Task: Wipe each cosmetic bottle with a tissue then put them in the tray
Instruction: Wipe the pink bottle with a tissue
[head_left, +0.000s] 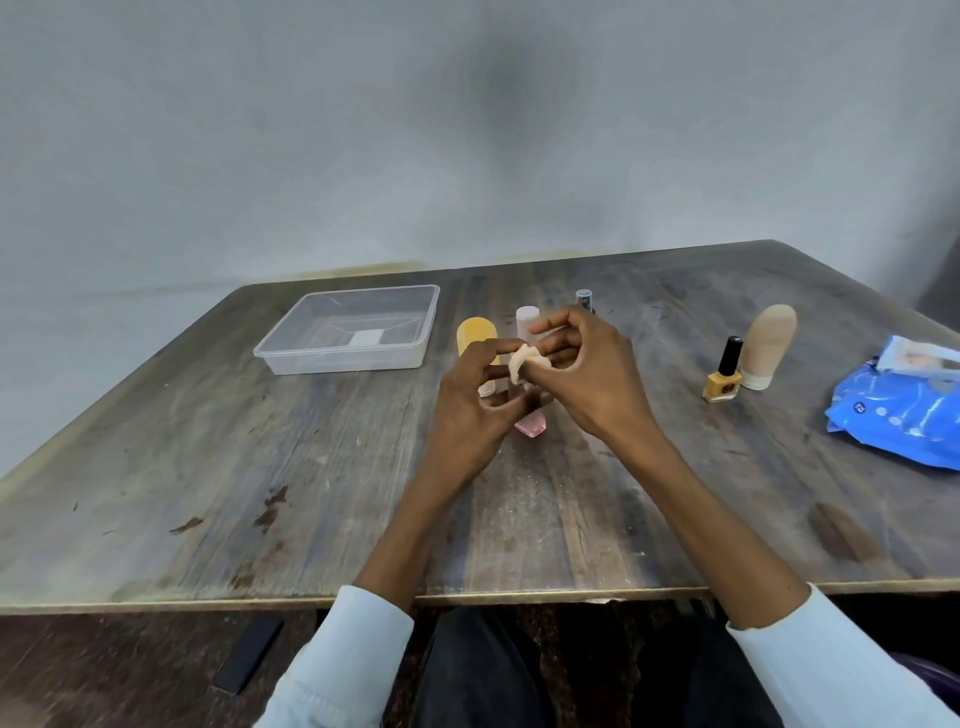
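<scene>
Tissue (522, 364) crumpled, soft wad | pinched by both hands | tray (343, 358) clear plastic

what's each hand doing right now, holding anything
Left hand: fingers pinch the crumpled tissue from the left.
Right hand: fingers curled, pinching the same tissue from the right.

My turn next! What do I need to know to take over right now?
Left hand and right hand both pinch a small crumpled tissue above the table.
Tray: no bottles in it yet.
Bottles on the table: orange one, pale pink one, pink one and a dark-capped one behind the hands; yellow nail polish and beige bottle to the right, near the blue wipes pack.
Left: wipe each bottle and tray it.
</scene>
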